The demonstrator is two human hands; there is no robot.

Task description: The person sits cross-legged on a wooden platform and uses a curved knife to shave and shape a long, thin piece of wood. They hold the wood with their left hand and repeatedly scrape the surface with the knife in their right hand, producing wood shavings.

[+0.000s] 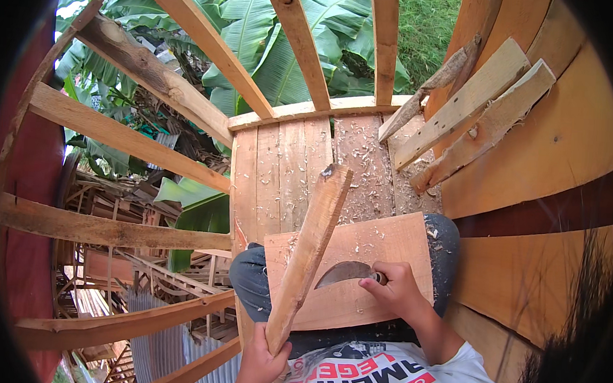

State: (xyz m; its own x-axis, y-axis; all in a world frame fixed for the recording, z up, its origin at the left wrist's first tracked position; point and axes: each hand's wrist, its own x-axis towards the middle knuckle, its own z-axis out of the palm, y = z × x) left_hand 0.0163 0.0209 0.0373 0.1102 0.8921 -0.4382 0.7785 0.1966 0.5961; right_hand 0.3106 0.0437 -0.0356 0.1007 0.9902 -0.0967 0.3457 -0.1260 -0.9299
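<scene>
My left hand (263,361) grips the lower end of a rough wooden stick (311,243), which slants up and away over my lap with a dark knot at its far end. In my right hand (398,291) is a curved knife (344,272), held by its short handle. Its blade points left, toward the stick; whether the two touch I cannot tell. Below both lies a wide wooden board (393,246) across my legs, dotted with shavings.
Wood shavings litter the plank floor (291,156). Rough wood offcuts (471,106) lean against the board wall (554,147) at the right. Wooden railing slats (123,231) stand on the left and far sides, with banana leaves (278,60) beyond.
</scene>
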